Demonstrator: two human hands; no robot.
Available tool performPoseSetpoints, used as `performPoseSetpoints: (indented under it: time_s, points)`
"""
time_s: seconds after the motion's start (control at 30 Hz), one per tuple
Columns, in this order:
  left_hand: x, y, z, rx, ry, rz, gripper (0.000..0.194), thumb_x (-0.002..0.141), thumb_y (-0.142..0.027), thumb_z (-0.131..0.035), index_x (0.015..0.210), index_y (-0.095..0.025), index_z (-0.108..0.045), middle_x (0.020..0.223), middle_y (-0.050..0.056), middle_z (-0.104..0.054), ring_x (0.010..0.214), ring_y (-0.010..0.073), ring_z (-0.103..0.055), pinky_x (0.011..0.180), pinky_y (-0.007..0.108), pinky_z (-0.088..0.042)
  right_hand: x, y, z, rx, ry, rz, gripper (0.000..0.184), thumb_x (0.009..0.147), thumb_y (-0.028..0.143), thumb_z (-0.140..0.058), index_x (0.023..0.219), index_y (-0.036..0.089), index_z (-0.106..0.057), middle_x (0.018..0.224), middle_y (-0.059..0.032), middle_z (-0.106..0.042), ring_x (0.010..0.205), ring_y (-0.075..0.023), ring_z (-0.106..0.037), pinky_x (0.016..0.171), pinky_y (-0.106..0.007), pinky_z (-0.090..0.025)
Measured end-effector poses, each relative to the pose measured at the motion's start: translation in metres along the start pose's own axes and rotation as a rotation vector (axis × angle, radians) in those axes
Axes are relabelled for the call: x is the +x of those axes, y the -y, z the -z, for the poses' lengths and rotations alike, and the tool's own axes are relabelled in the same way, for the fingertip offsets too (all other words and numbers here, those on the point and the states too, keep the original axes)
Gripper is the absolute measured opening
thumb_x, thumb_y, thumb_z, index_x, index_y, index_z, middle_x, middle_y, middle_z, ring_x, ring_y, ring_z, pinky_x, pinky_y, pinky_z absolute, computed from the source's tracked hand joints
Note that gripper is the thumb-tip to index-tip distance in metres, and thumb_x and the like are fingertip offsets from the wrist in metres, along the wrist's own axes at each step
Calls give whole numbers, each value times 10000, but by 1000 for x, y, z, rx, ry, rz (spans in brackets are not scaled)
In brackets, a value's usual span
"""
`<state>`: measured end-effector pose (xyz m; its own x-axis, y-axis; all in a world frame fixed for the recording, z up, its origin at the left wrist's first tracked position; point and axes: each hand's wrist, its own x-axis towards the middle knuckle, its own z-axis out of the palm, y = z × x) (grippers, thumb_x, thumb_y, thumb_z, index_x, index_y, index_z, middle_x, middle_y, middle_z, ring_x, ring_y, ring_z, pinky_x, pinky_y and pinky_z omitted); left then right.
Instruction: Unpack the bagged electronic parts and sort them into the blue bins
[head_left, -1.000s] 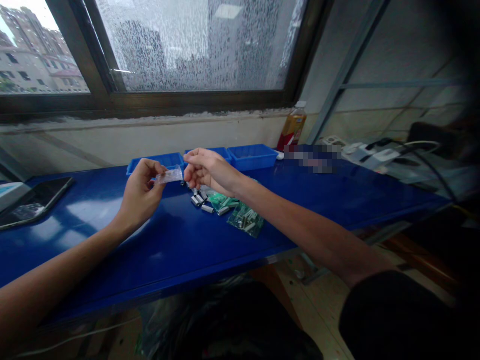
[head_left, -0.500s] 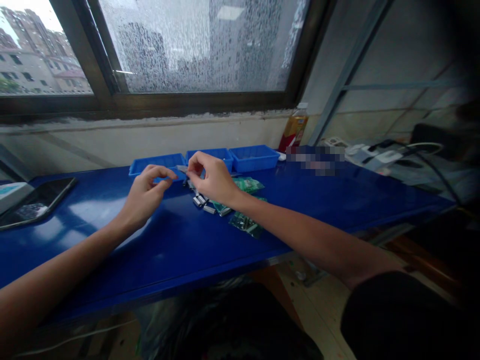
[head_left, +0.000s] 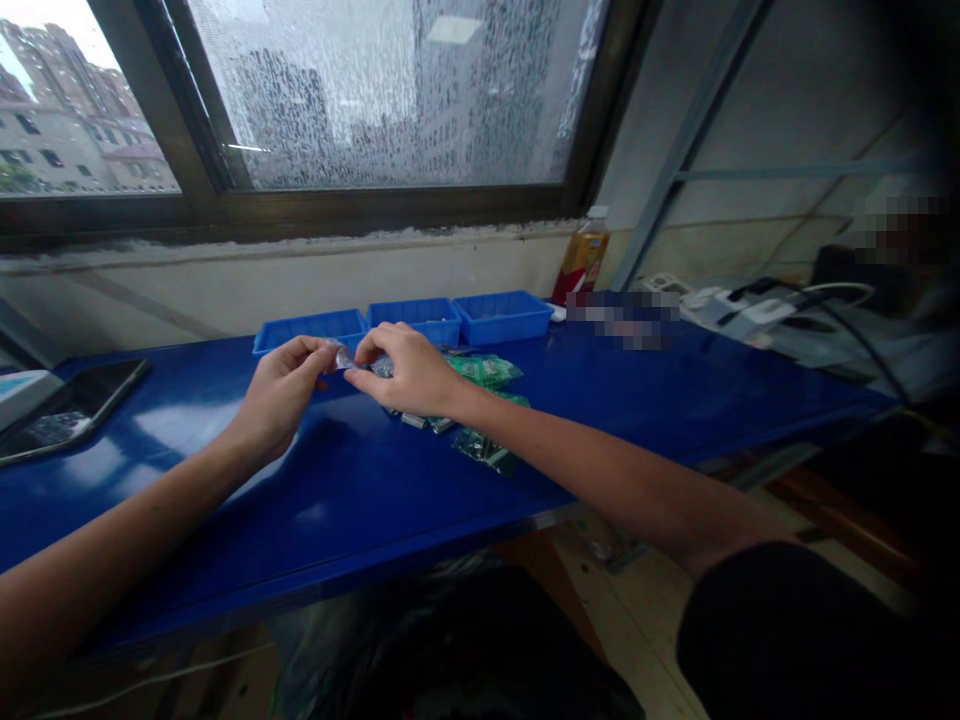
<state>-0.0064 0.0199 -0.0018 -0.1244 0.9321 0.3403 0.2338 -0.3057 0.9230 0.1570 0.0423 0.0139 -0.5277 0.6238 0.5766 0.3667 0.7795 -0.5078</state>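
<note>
Between my two hands is a small clear plastic bag [head_left: 344, 357], crinkled and catching the light. My left hand [head_left: 279, 393] pinches its left side between thumb and fingertips. The thumb and index finger of my right hand [head_left: 411, 373] close on its right side. Below my right hand lie small silver metal pieces [head_left: 413, 421], partly hidden by the palm. Green printed plastic packets [head_left: 487, 371] rest on the table just beyond my right wrist, and another packet [head_left: 484, 447] with metal pieces inside lies nearer to me.
Blue plastic trays [head_left: 502, 318] line the back of the blue table [head_left: 360, 500]. A drink bottle [head_left: 583, 258] stands behind them, to the right. On the left lies a dark phone-like device [head_left: 75, 405]. White devices and cables [head_left: 757, 312] occupy the far right.
My hands have come together, and my left fingers have closed on the clear bag. My right hand has moved slightly down. The view has shifted a little.
</note>
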Motion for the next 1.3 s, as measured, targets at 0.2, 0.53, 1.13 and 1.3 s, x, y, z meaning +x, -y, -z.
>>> performPoseSetpoints:
  time_s: [0.2,0.53,1.13,1.3]
  points:
    - [-5,-2,1,435,44,-364,163,808,-327,-520,850,-181,-580,838,35,-615,784,167,-549,690,294,-435,6,-5,-4,518,114,-430,436,831,523,-449,709,136,-607,664,-46,-602,628,-120,-527,580,-254,-382]
    - [-9,1,-1,800,287,-605,208,835,-293,-476,951,-199,-620,959,74,-609,933,230,-523,865,390,-404,12,-9,28,-34,-279,-95,138,828,269,-500,817,168,-592,796,-42,-586,805,-159,-539,704,-276,-419]
    - [-7,13,-3,843,567,-459,233,828,-380,-499,948,-204,-592,876,52,-635,850,218,-577,763,336,-457,4,-62,51,-382,-329,-142,159,804,262,-526,893,146,-587,760,-50,-600,784,-189,-520,811,-348,-376]
    - [-6,13,-2,908,454,-484,259,888,-349,-382,897,-188,-585,893,71,-643,870,231,-582,768,344,-444,-8,-24,16,-298,59,115,188,814,293,-532,920,152,-598,773,-37,-599,799,-173,-494,782,-304,-357]
